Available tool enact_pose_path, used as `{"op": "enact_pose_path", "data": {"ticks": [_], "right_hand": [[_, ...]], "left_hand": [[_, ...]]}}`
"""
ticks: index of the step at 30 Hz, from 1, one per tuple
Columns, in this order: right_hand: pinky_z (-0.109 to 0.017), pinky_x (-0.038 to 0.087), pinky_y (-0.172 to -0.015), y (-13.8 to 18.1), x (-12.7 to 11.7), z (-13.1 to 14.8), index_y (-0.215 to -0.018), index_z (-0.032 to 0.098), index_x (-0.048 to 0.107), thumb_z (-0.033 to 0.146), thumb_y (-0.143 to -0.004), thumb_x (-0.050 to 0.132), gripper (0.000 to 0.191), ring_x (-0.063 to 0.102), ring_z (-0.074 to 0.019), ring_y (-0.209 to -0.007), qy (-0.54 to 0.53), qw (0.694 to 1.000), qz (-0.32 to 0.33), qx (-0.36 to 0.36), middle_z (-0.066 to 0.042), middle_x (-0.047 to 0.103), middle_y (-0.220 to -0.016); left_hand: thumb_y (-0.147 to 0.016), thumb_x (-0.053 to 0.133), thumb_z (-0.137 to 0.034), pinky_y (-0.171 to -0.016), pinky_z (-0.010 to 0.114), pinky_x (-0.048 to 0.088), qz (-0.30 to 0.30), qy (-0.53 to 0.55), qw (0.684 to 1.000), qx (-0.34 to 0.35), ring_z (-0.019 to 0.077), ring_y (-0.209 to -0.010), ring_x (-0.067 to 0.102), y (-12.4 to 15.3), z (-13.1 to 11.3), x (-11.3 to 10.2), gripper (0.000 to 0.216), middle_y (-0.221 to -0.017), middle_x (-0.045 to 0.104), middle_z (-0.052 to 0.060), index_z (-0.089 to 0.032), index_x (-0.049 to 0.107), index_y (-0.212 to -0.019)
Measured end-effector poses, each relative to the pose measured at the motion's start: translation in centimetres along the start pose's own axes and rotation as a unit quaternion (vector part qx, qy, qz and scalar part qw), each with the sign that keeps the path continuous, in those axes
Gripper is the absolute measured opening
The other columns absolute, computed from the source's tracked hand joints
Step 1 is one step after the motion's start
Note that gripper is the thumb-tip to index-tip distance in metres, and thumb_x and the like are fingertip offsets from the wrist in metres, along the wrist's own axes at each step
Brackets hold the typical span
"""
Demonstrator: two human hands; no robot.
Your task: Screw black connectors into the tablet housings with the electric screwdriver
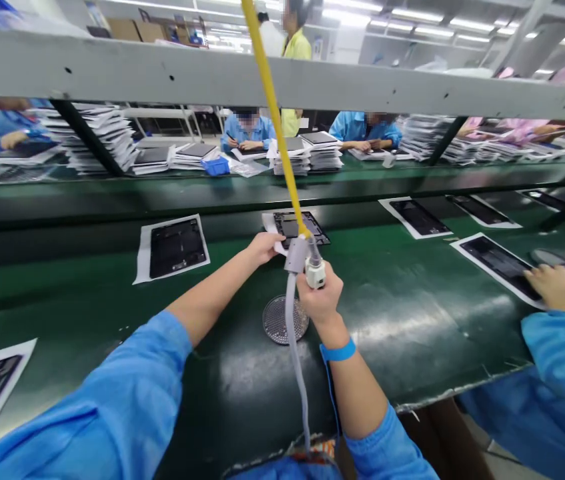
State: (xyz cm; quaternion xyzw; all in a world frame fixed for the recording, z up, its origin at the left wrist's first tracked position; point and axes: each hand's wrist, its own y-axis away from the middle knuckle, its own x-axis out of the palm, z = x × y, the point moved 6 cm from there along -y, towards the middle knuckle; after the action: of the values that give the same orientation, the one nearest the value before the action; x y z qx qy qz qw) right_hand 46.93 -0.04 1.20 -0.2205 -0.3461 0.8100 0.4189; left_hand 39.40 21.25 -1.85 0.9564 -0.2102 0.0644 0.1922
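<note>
My left hand (264,249) reaches forward, its fingers closed at the left edge of a white sheet (269,222) under a black device panel (315,227). Nearer to me, my right hand (323,297) is wrapped round a white corded hand tool (315,275); its lower part is hidden by the hand, so I cannot tell its exact kind. A yellow cord (276,120) runs up from beside it. Just left of the tool is a grey cylinder (296,255), from which a grey cable (291,333) hangs towards my lap. A blue wrist strap (339,351) circles my right wrist.
A round metal grille (277,323) is set in the green bench (232,293). Other panels on white sheets lie left (177,247) and right (419,217). A co-worker's hand (557,288) is at the right. A grey beam (187,70) crosses ahead, before stacks of panels.
</note>
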Motion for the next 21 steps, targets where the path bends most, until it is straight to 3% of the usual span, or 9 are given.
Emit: {"op": "enact_pose_path", "data": {"ticks": [2,4,8,12,15,17,19,21], "right_hand": [[-0.031,0.067,-0.076,0.0,-0.4,-0.2,-0.100,0.020,0.078,0.035,-0.094,0.075,0.017,0.079,-0.0191,-0.075,0.007,1.000,-0.010,0.005,-0.008,0.084,-0.089],[-0.031,0.067,-0.076,0.2,-0.7,-0.3,-0.101,0.018,0.080,0.036,-0.095,0.079,0.019,0.080,-0.0191,-0.076,0.005,1.000,-0.020,0.010,-0.008,0.085,-0.089],[-0.031,0.066,-0.076,1.2,-0.6,-1.1,-0.103,0.018,0.082,0.036,-0.094,0.085,0.020,0.081,-0.0189,-0.074,-0.002,0.999,-0.013,0.039,-0.005,0.083,-0.085],[-0.029,0.066,-0.070,2.5,-0.3,-2.4,-0.108,0.018,0.080,0.039,-0.090,0.089,0.029,0.078,-0.0172,-0.070,-0.006,0.997,0.014,0.072,-0.005,0.084,-0.091],[-0.027,0.062,-0.061,3.0,-0.2,-3.1,-0.106,0.017,0.077,0.046,-0.087,0.092,0.038,0.073,-0.0158,-0.061,-0.002,0.995,0.012,0.097,-0.003,0.081,-0.084],[-0.028,0.061,-0.062,3.0,-0.1,-3.0,-0.100,0.017,0.076,0.052,-0.087,0.092,0.041,0.073,-0.0167,-0.059,0.020,0.994,0.012,0.111,-0.003,0.079,-0.077],[-0.031,0.063,-0.065,2.9,-0.1,-2.6,-0.098,0.018,0.075,0.059,-0.088,0.090,0.045,0.074,-0.0182,-0.060,0.037,0.992,0.016,0.117,-0.004,0.078,-0.075],[-0.033,0.064,-0.068,2.8,0.2,-2.0,-0.101,0.018,0.075,0.063,-0.091,0.087,0.048,0.075,-0.0190,-0.062,0.036,0.992,0.030,0.120,-0.005,0.080,-0.078]], "left_hand": [[-0.098,0.082,-0.008,-0.080,0.031,0.069,-0.034,0.004,0.999,-0.010,0.0202,-0.085,0.077,3.1,0.3,-4.9,0.014,-0.099,0.082,0.014,-0.007,0.079,-0.112],[-0.085,0.080,0.003,-0.074,0.029,0.068,-0.060,0.011,0.998,-0.024,0.0212,-0.077,0.078,7.2,1.2,-10.1,0.019,-0.088,0.083,0.015,-0.006,0.081,-0.101],[-0.071,0.095,-0.011,-0.078,0.037,0.073,-0.066,0.017,0.994,-0.087,0.0300,-0.085,0.086,17.5,5.8,-18.0,0.038,-0.103,0.089,0.018,-0.011,0.086,-0.108],[-0.066,0.110,-0.035,-0.092,0.042,0.073,-0.058,0.010,0.992,-0.110,0.0340,-0.101,0.088,26.2,10.6,-21.6,0.063,-0.116,0.090,0.016,-0.018,0.086,-0.122],[-0.081,0.100,-0.060,-0.098,0.046,0.071,0.005,-0.105,0.989,-0.107,0.0370,-0.109,0.087,29.3,11.3,-22.9,0.062,-0.115,0.090,0.014,-0.021,0.086,-0.127],[-0.090,0.088,-0.064,-0.098,0.048,0.070,0.001,-0.315,0.947,-0.065,0.0392,-0.110,0.086,28.9,9.6,-24.5,0.052,-0.108,0.090,0.013,-0.022,0.088,-0.121],[-0.100,0.075,-0.059,-0.104,0.050,0.067,-0.062,-0.530,0.846,0.026,0.0405,-0.116,0.084,26.7,6.2,-26.2,0.043,-0.112,0.089,0.015,-0.023,0.089,-0.118],[-0.108,0.062,-0.053,-0.114,0.050,0.062,-0.105,-0.630,0.759,0.126,0.0389,-0.126,0.081,23.2,2.8,-27.0,0.043,-0.129,0.088,0.016,-0.023,0.089,-0.124]]}}
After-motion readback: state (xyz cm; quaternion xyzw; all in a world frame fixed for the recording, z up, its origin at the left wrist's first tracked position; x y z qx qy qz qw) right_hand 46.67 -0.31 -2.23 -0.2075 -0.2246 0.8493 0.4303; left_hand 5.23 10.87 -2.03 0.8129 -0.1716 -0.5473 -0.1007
